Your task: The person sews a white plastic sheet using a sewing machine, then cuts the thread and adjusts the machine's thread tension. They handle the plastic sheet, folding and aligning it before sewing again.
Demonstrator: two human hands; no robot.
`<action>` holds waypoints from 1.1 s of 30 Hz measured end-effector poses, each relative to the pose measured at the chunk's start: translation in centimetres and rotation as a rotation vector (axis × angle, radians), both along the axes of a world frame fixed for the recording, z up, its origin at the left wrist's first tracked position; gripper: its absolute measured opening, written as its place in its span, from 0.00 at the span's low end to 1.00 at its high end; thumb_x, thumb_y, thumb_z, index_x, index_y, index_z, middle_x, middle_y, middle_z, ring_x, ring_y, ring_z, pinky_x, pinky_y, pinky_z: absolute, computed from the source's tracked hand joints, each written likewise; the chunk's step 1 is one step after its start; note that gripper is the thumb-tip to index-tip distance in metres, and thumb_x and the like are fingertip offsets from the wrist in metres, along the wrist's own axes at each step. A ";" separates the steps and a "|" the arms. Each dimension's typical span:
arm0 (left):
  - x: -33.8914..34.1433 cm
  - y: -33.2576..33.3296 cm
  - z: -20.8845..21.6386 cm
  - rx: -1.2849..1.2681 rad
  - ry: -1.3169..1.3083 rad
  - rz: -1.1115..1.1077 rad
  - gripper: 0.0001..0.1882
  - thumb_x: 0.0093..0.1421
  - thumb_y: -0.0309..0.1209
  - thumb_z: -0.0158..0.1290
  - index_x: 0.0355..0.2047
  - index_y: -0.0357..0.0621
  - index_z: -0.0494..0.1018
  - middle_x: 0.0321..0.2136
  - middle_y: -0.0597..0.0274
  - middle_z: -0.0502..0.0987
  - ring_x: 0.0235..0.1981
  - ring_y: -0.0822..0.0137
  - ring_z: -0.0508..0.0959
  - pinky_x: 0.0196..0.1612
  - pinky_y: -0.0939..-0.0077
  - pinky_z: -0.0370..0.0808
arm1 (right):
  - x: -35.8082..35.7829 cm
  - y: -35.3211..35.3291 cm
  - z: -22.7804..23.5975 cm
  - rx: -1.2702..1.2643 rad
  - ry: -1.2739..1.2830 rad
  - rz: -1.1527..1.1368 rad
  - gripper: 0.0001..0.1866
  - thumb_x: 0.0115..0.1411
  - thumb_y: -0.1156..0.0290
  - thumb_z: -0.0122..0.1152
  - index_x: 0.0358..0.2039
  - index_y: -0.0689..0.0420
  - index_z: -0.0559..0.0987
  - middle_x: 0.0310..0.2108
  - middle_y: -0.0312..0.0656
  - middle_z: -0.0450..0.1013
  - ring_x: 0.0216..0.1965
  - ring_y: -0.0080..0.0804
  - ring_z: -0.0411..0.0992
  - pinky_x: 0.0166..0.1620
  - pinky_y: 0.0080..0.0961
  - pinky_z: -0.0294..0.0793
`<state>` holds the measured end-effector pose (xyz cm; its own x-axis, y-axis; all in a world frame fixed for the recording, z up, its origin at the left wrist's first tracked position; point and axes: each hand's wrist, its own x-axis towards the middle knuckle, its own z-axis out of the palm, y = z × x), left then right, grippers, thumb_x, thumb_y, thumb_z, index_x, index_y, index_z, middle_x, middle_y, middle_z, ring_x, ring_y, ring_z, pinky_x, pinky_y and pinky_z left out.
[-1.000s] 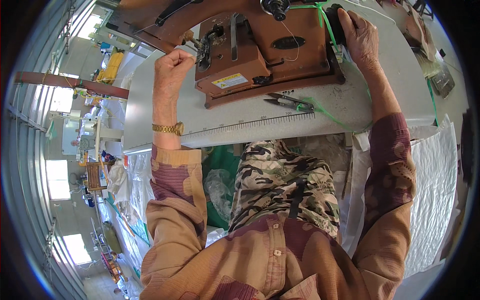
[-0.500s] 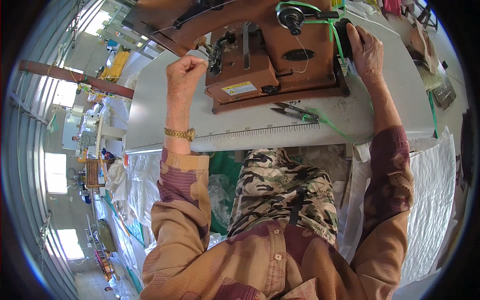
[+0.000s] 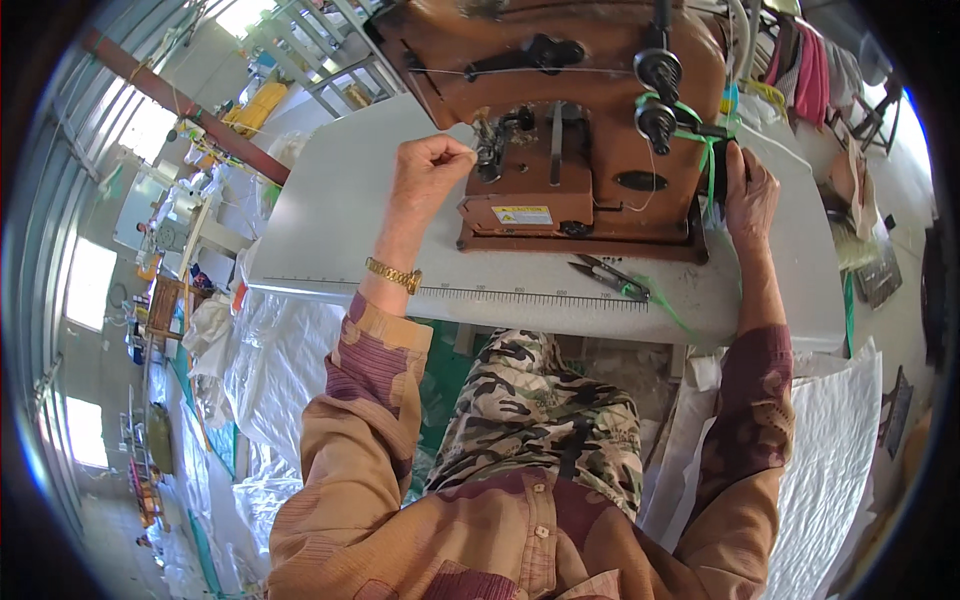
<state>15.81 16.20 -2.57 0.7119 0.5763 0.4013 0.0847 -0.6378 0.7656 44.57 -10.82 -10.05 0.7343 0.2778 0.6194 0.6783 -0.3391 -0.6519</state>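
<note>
Brown sewing machine (image 3: 640, 130) between the left hand (image 3: 425, 175), pinched closed, contents unclear, and right hand (image 3: 750, 200), grasping the black handwheel (image 3: 721, 172)

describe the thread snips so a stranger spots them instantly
Find the brown metal sewing machine on the pale grey table. Between its base and the black ruler marks lie small dark metal snips, the only loose tool there, its two pointed blades aimed left.

Pink cloth (image 3: 812, 80), red-brown beam (image 3: 190, 108)
</note>
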 end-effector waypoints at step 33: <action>-0.4 -0.3 2.5 0.464 0.175 -0.007 0.08 0.53 0.27 0.56 0.21 0.37 0.73 0.15 0.56 0.71 0.17 0.59 0.70 0.27 0.67 0.69 | 0.3 0.3 -0.6 0.045 -0.040 -0.017 0.23 0.67 0.58 0.53 0.23 0.65 0.68 0.17 0.52 0.57 0.22 0.33 0.51 0.26 0.33 0.61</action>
<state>15.39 15.85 -0.10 0.7950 0.3600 0.4883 0.1810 -0.9090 0.3754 44.86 -10.52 -10.66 0.7128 0.2366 0.6602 0.6987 -0.3219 -0.6389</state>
